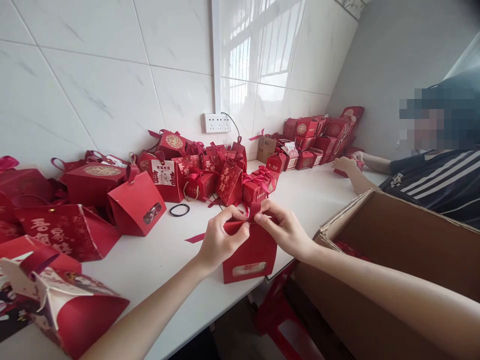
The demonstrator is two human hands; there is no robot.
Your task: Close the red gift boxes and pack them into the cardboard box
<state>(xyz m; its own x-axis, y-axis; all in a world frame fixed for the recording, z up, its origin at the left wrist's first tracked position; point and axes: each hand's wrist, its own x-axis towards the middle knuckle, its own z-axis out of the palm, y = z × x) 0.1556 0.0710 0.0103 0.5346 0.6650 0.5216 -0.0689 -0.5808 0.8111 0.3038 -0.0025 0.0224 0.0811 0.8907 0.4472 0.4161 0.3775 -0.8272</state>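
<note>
A red gift box (249,252) with a clear oval window stands upright near the front edge of the white table (161,275). Dark red ribbon (254,210) rises from its top. My left hand (225,237) pinches the ribbon at the box's upper left, thumb and fingers closed. From the other side, my right hand (287,230) pinches the same ribbon, its thumb close to my left fingertips. One ribbon end (195,238) sticks out to the left behind my left hand.
Red boxes (93,180) crowd the left and back along the tiled wall. A black ring (179,209) lies behind my left hand. An open cardboard box (405,215) stands at right, before a person (438,175) handling a red box. Below is a red stool (279,320).
</note>
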